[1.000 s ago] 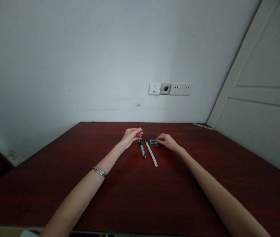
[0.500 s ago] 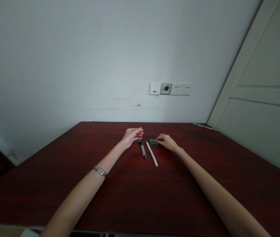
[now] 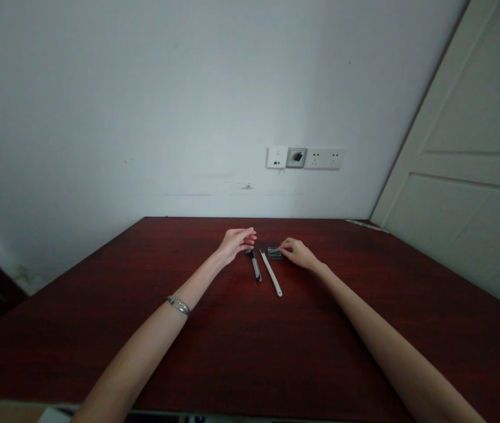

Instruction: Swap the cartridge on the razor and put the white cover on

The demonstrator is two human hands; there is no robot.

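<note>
My right hand [image 3: 297,252] is closed in a pinch at the right edge of a small clear packet [image 3: 274,254] with dark strips inside. Left of that packet lies a long white-handled brush [image 3: 271,274] with a dark head at its far end. A razor [image 3: 255,267] with a grey and black handle rests beside the brush, its head toward the wall. Just over the razor's head hovers my left hand [image 3: 236,242], its fingers loosely bent and apart, with nothing visible in them. A silver bracelet [image 3: 178,305] circles my left forearm.
The dark red table [image 3: 232,352] reaches back to a white wall [image 3: 205,106]. Sockets [image 3: 324,158] sit on the wall above its far edge. A pale panelled door [image 3: 470,170] stands along the right side.
The clear packet has shifted very slightly to the left and lies a little differently under my right fingers. My left hand, the razor and the brush stay where they were.
</note>
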